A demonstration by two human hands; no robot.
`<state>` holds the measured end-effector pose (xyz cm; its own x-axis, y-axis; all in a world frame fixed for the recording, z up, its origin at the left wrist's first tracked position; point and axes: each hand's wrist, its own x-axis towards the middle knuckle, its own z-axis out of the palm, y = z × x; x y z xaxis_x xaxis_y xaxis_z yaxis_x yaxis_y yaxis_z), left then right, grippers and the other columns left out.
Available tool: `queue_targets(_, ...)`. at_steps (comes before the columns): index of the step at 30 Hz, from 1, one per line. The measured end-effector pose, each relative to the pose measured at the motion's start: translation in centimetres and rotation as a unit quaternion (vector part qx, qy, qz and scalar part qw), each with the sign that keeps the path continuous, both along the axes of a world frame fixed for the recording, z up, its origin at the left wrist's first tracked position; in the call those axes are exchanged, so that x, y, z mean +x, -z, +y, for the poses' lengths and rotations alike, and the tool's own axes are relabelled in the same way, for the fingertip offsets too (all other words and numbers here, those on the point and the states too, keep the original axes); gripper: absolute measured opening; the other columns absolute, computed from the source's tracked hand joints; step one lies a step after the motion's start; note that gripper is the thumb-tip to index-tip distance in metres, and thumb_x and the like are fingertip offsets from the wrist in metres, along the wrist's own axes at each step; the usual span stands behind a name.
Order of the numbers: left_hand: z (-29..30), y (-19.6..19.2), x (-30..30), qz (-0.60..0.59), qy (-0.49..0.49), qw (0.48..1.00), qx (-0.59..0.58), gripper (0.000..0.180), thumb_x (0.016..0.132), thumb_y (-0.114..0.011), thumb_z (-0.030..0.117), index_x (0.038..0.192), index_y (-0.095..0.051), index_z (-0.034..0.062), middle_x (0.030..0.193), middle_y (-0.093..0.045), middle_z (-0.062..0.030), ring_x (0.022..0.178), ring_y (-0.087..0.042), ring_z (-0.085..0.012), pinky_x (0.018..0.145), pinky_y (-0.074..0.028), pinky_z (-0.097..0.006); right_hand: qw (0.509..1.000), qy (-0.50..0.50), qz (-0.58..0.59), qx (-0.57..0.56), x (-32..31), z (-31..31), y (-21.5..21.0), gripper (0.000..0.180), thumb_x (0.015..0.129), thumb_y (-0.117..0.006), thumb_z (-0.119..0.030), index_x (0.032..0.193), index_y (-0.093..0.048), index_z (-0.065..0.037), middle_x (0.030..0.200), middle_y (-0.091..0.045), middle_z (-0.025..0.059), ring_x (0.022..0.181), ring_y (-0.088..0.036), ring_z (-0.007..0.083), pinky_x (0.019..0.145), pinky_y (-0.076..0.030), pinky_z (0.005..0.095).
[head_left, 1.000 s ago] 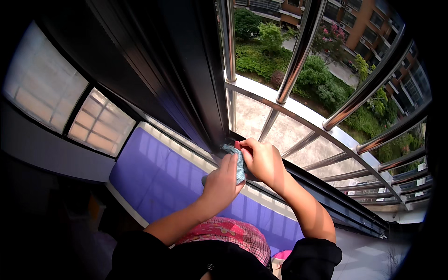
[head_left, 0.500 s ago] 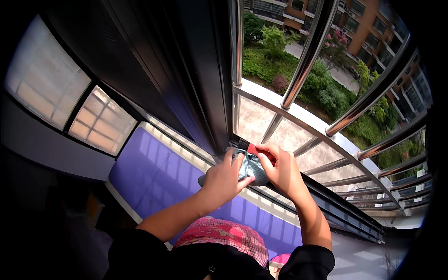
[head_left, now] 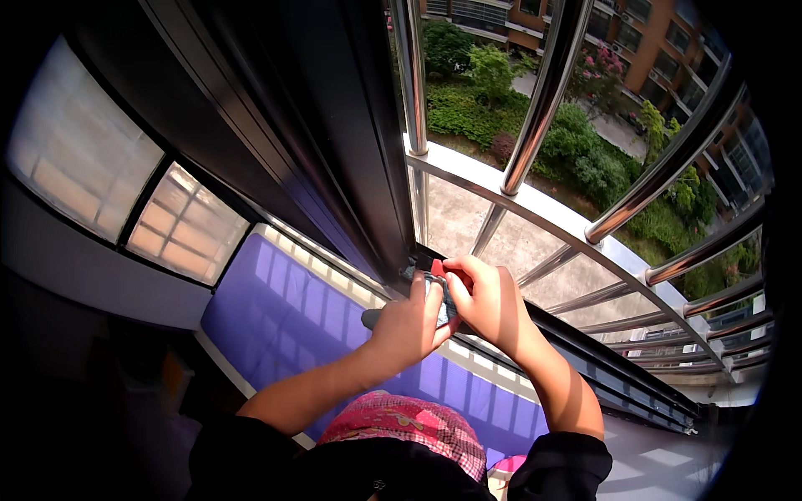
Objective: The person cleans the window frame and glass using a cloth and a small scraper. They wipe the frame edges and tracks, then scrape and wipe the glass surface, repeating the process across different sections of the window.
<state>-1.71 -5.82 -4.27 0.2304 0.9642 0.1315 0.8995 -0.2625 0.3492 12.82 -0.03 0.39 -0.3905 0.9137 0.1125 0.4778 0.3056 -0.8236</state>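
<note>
Since half a second ago both hands have drifted a little further toward the corner where the dark window frame [head_left: 334,167] meets the sill track [head_left: 601,359], and the cloth has bunched tighter between them. Left hand [head_left: 408,327] is closed around the blue-grey cloth [head_left: 440,302] from the near side, thumb up along it; a dark handle-like stub [head_left: 370,318] shows at the heel of that hand, and I cannot tell what it belongs to. Right hand [head_left: 491,302] is curled over the far side of the same cloth, fingertips pinching near a small red patch [head_left: 437,267] at its top edge. So both grips are clenched on the cloth, which sits pressed low at the frame corner, just inside the steel bars [head_left: 547,92]. Beyond the bars lie a pale ledge [head_left: 468,213] and, far below, greenery [head_left: 585,159]. Risks, as I judge them: the cloth is right at the open gap, so a loosened pinch while pushing outward could send it through the bars and down. My fingers are crowded against the frame edge and the track, so a slip under pressure could jam or scrape a knuckle. I am leaning out over the purple padded bench [head_left: 284,317]; pushing harder moves my weight toward the opening.
</note>
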Motion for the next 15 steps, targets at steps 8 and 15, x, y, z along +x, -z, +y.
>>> queue_targets(8,-0.5,0.1,0.0,-0.025,0.008,0.999,0.044,0.059,0.074,-0.072,0.026,0.118,-0.048,-0.0068,0.122,-0.045,-0.0306,0.063,-0.062,-0.0331,0.054,-0.051,-0.037,0.998,-0.017,-0.018,-0.065,-1.3,0.7,0.3,0.023,0.083,-0.054,-0.015,0.097,-0.064,0.001,0.079,-0.066,0.021,0.075,-0.065,0.036,0.071,-0.052,0.039)
queue_targets(15,-1.4,0.0,-0.1,-0.032,0.006,0.998,0.049,0.067,0.069,-0.075,0.021,0.122,-0.045,-0.0062,0.126,-0.043,-0.0265,0.065,-0.062,-0.031,0.058,-0.051,-0.037,0.994,-0.044,-0.083,-0.048,-1.6,1.6,-0.4,0.023,0.082,-0.055,-0.011,0.096,-0.064,0.005,0.077,-0.066,0.0222,0.075,-0.068,0.0319,0.069,-0.053,0.0356)
